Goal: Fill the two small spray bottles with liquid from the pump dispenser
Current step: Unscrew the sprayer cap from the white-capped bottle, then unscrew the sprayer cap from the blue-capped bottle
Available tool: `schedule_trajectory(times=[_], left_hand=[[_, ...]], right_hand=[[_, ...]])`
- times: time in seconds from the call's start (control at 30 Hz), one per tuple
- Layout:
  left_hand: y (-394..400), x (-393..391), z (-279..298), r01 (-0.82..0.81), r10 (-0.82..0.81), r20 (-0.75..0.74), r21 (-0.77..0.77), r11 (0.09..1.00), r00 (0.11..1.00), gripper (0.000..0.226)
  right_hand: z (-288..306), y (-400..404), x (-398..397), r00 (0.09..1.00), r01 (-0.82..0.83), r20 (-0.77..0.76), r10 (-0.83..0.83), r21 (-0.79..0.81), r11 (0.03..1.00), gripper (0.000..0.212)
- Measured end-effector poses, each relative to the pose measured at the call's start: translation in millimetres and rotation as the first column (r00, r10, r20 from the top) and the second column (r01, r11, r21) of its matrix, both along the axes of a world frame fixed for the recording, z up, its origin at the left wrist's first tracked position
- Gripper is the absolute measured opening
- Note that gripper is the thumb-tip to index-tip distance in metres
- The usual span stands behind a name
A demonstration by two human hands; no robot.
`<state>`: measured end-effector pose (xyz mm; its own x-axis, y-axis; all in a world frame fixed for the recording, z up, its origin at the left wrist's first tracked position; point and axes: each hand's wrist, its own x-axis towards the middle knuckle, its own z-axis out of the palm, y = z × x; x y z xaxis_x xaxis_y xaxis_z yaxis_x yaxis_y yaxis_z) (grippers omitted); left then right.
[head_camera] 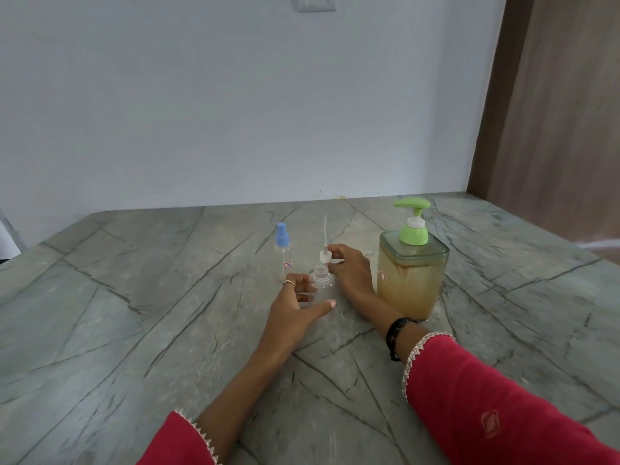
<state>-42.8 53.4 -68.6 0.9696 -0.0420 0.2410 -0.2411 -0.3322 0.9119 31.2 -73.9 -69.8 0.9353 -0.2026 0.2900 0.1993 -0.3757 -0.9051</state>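
Note:
A clear small spray bottle [322,286] stands uncapped on the stone counter [134,313], and my left hand [295,305] grips its body. My right hand [350,271] pinches its white spray head [324,256] just above and behind the bottle's mouth, with the thin dip tube pointing upward. A second small spray bottle [283,253] with a blue spray cap stands capped to the left, untouched. To the right stands the pump dispenser [411,273], a clear square container with a green pump, holding yellowish liquid.
A pale wall [235,112] runs along the back edge of the counter, with a switch plate [316,2] at the top. A brown wooden panel [553,112] closes off the right side. My red sleeves cross the near counter.

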Motion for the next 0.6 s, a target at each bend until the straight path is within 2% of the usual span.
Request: schedule_trajectory(times=[0.17, 0.37, 0.47, 0.6], left_hand=[[0, 2, -1, 0.017, -0.017, 0.001, -0.007, 1.0, 1.0, 0.055], [-3, -1, 4, -0.011, 0.017, 0.073, -0.077, 0.997, 0.997, 0.06], [-2, -5, 9, -0.01, 0.029, 0.093, -0.197, 0.98, 0.995, 0.061], [6, 0, 7, -0.111, 0.151, 0.101, -0.324, 0.939, 0.983, 0.048]], right_hand=[[4, -4, -10, 0.997, -0.027, -0.075, 0.025, -0.027, 0.999, 0.059], [5, -8, -33, 0.987, -0.096, -0.129, 0.095, 0.001, 0.995, 0.058], [1, -11, -54, 0.98, -0.194, -0.048, 0.192, -0.021, 0.981, 0.06], [0, -13, -73, 0.968, -0.183, 0.159, 0.194, -0.08, 0.98, 0.064]])
